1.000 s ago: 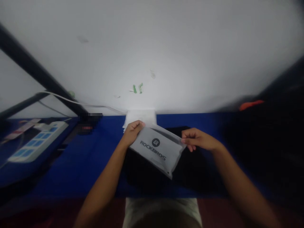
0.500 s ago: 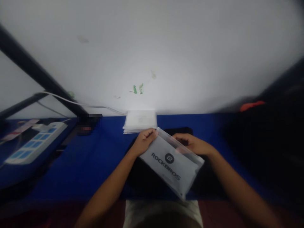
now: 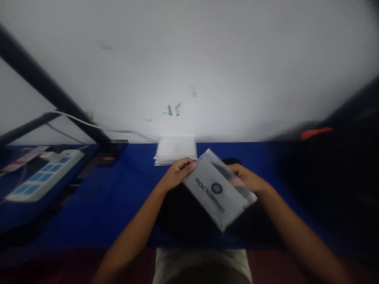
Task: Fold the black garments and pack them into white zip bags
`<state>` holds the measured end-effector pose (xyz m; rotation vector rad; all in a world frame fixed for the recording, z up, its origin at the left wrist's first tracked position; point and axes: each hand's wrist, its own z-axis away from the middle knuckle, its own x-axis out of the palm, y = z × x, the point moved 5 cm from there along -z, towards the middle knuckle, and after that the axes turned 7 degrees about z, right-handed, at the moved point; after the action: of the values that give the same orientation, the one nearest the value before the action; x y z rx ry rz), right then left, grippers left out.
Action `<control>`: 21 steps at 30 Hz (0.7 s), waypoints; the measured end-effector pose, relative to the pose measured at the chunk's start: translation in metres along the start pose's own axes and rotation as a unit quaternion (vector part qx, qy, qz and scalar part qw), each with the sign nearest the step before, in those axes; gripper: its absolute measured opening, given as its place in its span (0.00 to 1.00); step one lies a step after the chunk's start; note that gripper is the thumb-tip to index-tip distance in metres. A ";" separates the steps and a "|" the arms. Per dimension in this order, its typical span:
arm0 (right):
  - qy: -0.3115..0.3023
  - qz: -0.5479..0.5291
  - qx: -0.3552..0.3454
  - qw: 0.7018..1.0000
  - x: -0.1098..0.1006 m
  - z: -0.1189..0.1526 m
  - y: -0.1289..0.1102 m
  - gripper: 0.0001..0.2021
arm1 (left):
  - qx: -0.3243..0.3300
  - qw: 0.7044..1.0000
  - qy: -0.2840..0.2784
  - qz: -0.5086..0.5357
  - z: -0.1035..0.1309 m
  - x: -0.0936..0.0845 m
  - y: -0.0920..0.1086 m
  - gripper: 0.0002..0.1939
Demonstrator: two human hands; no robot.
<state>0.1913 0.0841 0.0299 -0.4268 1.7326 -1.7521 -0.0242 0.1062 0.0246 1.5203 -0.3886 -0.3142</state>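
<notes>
A frosted plastic zip pouch [image 3: 213, 193] printed with a black round logo and "ROCKBROS" is held tilted over the blue table. My left hand [image 3: 179, 173] pinches its upper left edge between thumb and fingers. Behind the clear strip along the pouch's upper right side is my right hand [image 3: 244, 177]; its fingers are partly covered by the pouch, and I cannot see whether they grip it or reach inside. Under the pouch lies a black item [image 3: 180, 213], too dark to make out. Just beyond my left hand sits a stack of white pouches [image 3: 176, 149].
On the left stands a white power strip [image 3: 47, 177] with blue sockets. A white cable [image 3: 118, 130] runs along the wall to the stack. Dark frame bars [image 3: 53, 86] slant at the left. A large dark mass [image 3: 322, 189] with an orange piece [image 3: 316, 133] fills the right side.
The pouch has shifted slightly up and right, and its lower corner has risen. My left hand keeps its pinch; my right hand stays behind the pouch's clear strip.
</notes>
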 end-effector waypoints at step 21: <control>0.320 -0.188 0.031 0.928 -0.035 0.006 0.002 0.13 | 0.050 0.974 0.171 0.142 -0.006 -0.032 -0.001 0.15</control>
<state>0.2223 0.1016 0.0356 -0.1656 2.1244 -2.4117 -0.0499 0.1252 0.0216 1.5587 -0.3444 0.1953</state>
